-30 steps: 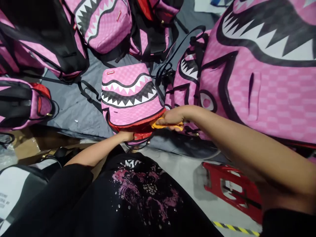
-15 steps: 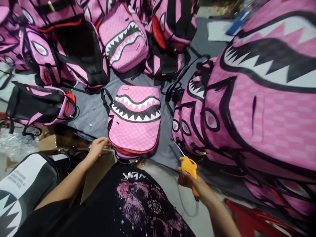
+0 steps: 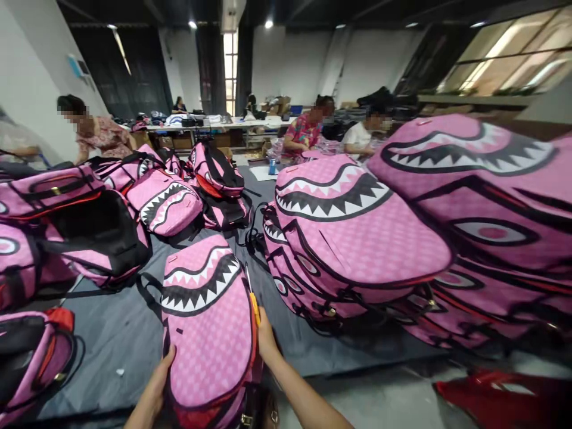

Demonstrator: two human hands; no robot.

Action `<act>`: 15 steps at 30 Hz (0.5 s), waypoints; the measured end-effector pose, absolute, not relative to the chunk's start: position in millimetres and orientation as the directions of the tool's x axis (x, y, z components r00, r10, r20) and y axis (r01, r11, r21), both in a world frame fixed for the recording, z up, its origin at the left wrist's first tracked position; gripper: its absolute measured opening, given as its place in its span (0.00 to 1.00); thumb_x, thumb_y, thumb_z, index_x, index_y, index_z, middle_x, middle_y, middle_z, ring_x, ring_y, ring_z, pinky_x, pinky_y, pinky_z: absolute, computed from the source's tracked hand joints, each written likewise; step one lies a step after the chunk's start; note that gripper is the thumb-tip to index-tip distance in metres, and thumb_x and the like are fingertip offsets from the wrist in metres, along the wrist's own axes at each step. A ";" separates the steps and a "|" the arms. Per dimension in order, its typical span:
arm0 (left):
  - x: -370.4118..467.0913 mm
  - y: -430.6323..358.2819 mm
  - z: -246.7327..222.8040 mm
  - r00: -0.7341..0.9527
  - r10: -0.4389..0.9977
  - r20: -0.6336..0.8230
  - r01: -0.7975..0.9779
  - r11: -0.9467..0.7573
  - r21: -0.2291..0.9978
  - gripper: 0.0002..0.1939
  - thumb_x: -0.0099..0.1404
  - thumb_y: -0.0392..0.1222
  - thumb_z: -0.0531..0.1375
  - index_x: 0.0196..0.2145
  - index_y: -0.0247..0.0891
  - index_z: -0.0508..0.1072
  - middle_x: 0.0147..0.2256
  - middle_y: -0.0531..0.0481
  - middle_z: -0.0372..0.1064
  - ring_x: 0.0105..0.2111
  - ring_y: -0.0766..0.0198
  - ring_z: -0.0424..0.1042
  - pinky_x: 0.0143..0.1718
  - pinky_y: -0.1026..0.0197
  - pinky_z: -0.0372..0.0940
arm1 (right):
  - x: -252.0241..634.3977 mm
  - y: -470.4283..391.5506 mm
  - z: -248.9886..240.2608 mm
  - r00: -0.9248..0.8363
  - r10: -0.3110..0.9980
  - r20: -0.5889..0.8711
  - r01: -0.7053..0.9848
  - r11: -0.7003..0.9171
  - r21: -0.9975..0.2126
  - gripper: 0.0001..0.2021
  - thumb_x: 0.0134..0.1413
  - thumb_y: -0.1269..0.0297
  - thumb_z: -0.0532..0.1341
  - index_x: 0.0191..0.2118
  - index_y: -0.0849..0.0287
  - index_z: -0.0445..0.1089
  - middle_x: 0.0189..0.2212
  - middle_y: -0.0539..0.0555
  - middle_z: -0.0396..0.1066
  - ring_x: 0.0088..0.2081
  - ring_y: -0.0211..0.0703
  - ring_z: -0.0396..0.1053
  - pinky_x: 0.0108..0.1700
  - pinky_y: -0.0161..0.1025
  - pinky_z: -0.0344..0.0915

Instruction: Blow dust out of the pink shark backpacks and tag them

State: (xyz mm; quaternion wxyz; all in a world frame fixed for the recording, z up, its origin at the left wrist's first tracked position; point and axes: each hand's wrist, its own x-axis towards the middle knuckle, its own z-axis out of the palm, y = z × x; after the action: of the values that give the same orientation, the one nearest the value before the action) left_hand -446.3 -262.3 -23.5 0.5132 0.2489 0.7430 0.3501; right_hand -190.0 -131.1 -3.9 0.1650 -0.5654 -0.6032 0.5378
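A pink checkered backpack [image 3: 212,342] with a jagged shark-mouth print stands in front of me on the grey table cover, leaning slightly. My left hand [image 3: 157,381] grips its lower left side, with the fingertips partly hidden by the bag. At the right edge of the same backpack, my right hand [image 3: 268,339] is closed round an orange air blow gun [image 3: 255,308]. Its thin metal nozzle points upward along the bag's side. Most of the gun's handle is hidden by the hand and bag.
Stacked pink shark backpacks [image 3: 330,226] rise on the right, and more bags [image 3: 165,202] lie at the left and back. A grey cloth [image 3: 107,339] covers the table. Several people work beyond it, one in a patterned red top [image 3: 299,132]. A red object [image 3: 487,393] is at lower right.
My view has tilted up to the room. My right hand has brought the blow gun from beside the table up against the backpack's right side. The backpack now stands more upright.
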 end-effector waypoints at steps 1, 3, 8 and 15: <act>-448.5 -261.0 -23.0 -0.312 0.697 -0.646 -0.108 0.649 0.753 0.29 0.50 0.78 0.53 0.39 0.62 0.79 0.42 0.62 0.79 0.55 0.50 0.72 0.56 0.49 0.68 | -191.5 -135.7 6.1 -0.223 0.900 -0.374 0.476 -0.234 -0.848 0.21 0.56 0.42 0.52 0.51 0.43 0.63 0.48 0.59 0.73 0.50 0.54 0.72 0.52 0.52 0.69; -449.5 -248.7 -12.2 -0.215 0.663 -0.717 -0.316 0.648 0.694 0.30 0.55 0.77 0.50 0.40 0.60 0.80 0.41 0.60 0.79 0.55 0.50 0.71 0.57 0.48 0.67 | -186.1 -135.7 42.7 -0.121 0.957 -0.263 0.408 -0.194 -0.892 0.18 0.55 0.45 0.56 0.49 0.43 0.63 0.47 0.56 0.74 0.50 0.55 0.72 0.51 0.51 0.70; -426.6 -175.4 103.2 -0.221 0.878 -0.425 -0.521 0.262 0.812 0.27 0.63 0.59 0.60 0.55 0.43 0.73 0.51 0.46 0.76 0.61 0.51 0.66 0.65 0.50 0.59 | -130.9 -104.6 206.7 0.073 0.971 0.229 0.209 0.210 -0.955 0.20 0.56 0.48 0.61 0.47 0.56 0.64 0.43 0.57 0.74 0.45 0.49 0.72 0.50 0.48 0.70; -317.6 -28.9 283.1 0.153 0.939 0.309 -0.354 -0.240 0.904 0.24 0.78 0.37 0.38 0.64 0.15 0.48 0.67 0.37 0.52 0.68 0.54 0.45 0.66 0.45 0.40 | 14.8 -171.9 305.6 0.456 0.566 0.687 0.560 0.418 -0.716 0.16 0.56 0.57 0.65 0.43 0.66 0.73 0.41 0.56 0.74 0.41 0.38 0.73 0.48 0.41 0.69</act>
State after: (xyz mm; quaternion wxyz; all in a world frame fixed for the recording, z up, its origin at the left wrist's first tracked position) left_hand -317.6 -28.9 283.1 0.5496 0.5239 0.2791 0.5879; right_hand 14.8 -171.9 305.6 0.6610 -0.5396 -0.5215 0.0022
